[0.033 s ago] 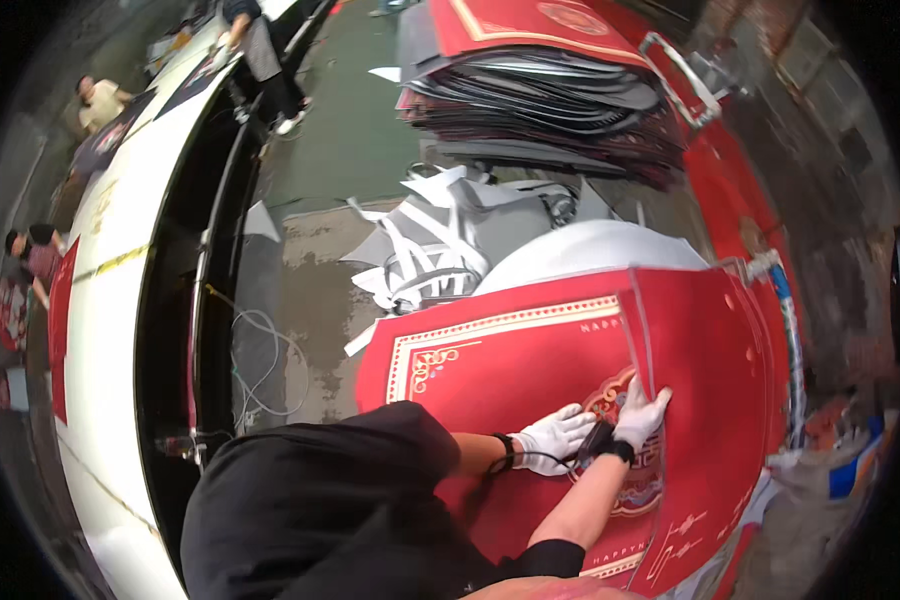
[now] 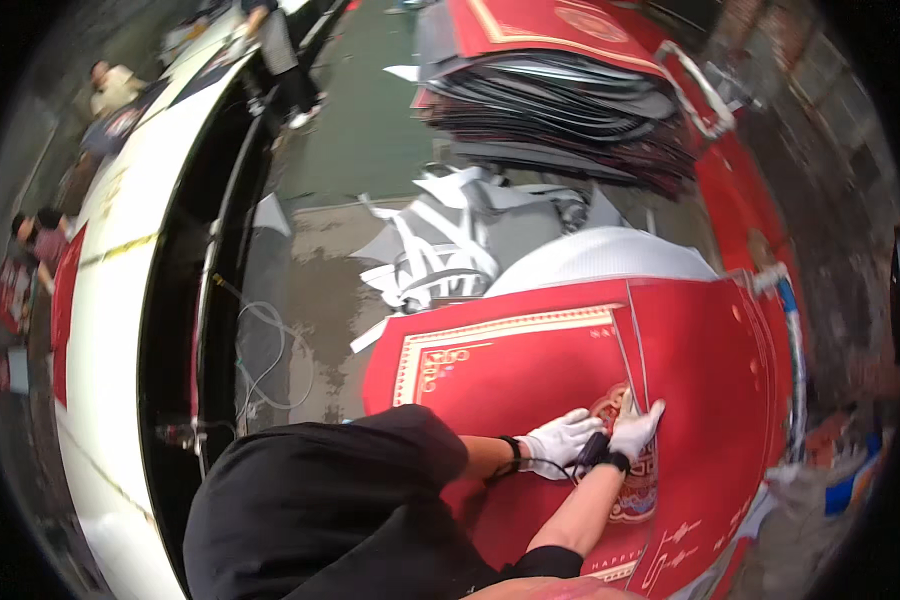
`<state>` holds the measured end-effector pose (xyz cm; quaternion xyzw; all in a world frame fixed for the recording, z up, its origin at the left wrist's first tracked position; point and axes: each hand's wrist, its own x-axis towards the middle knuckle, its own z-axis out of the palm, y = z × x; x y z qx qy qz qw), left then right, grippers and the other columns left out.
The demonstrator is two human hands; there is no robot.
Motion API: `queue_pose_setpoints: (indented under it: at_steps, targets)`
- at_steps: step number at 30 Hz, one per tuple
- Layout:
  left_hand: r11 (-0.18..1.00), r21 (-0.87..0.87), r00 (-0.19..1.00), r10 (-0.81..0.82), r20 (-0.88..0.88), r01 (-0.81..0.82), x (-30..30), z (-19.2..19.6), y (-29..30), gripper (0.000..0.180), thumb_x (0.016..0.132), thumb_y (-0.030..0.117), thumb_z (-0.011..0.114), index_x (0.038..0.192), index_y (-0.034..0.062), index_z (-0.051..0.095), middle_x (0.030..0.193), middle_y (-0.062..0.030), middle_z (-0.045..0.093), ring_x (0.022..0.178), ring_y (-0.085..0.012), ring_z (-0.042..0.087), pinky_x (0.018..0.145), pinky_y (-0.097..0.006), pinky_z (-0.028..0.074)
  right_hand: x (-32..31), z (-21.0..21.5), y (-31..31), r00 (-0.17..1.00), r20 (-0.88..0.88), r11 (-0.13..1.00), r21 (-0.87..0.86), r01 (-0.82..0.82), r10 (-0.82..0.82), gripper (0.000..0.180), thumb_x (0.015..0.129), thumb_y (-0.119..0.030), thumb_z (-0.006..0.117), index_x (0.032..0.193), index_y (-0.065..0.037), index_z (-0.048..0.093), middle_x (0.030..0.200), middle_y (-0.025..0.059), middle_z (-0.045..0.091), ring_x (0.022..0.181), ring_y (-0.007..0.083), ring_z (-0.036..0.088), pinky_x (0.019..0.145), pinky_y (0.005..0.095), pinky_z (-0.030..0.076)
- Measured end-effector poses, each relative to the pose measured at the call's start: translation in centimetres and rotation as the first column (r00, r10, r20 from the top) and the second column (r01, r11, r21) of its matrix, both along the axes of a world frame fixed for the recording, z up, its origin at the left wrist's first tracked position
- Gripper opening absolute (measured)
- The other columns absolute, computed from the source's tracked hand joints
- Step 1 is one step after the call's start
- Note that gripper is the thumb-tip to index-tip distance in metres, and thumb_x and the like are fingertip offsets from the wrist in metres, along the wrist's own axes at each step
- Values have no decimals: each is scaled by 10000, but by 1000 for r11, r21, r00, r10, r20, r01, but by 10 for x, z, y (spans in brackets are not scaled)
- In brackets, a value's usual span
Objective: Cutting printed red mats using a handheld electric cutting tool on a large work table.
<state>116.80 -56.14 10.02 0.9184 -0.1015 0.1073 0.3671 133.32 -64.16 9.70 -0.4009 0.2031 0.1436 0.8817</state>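
Both my hands wear white gloves and rest over red printed mats. My left hand lies flat, fingers outstretched, on the lower red mat, which has a cream patterned border and a round ornament. Just right of it, my right hand is at the edge of a second red mat that overlaps the first. That edge runs between its thumb and fingers, which appear closed on it. A small black device with a cable sits between my hands. Each wrist has a black band.
Beyond the mats lie a white rounded sheet and tangled grey-white offcuts. A tall stack of mats stands farther back. A long white-topped table runs along the left, with several people beside it. A thin cable loops near it.
The whole view has shifted slightly, with surroundings appearing a little farther right and lower. My hands keep nearly the same pose on the mats.
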Motion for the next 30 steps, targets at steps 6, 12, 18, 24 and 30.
queue_pose_setpoints:
  at_steps: [6,12,18,24,30]
  targets:
    - [990,-8,937,-133,323,144,-7,-9,-1,299,665,280,657,896,92,634,1105,-83,625,1244,-326,444,1070,-517,270,-71,-6,-35,890,259,802,-572,-171,374,488,1014,-316,383,1330,54,425,1339,198,513,1259,279,491,1073,382,398]
    - [964,176,968,163,191,-197,-148,-11,83,521,790,327,621,1260,115,548,1306,-103,521,1212,-305,467,1023,-536,301,-124,-19,-62,927,263,881,-456,-124,267,454,984,-209,416,1350,59,392,1401,218,453,1297,314,458,1114,412,353]
    - [432,521,-71,716,-694,-736,-414,-47,181,462,795,457,527,1168,214,650,1213,-113,627,1130,-293,588,919,-500,396,-217,-32,-55,472,-102,-393,-717,575,876,487,973,-298,426,1343,14,478,1447,191,404,1363,358,320,1121,468,293]
    - [-636,426,-709,286,-644,-644,-727,-57,135,592,898,453,373,1249,23,578,1300,-213,557,1224,-389,508,1035,-471,374,-194,-71,-41,332,-357,-464,-401,790,873,534,978,-390,398,1322,12,467,1422,195,425,1276,396,422,1076,490,312]
    - [-734,361,-720,245,-649,-575,-843,-109,13,503,906,376,381,1163,9,610,1233,-261,576,1180,-407,535,998,-463,416,-249,-63,32,430,-82,-405,-524,749,899,415,860,-354,474,1063,-2,558,1161,197,507,1088,384,476,919,533,365]
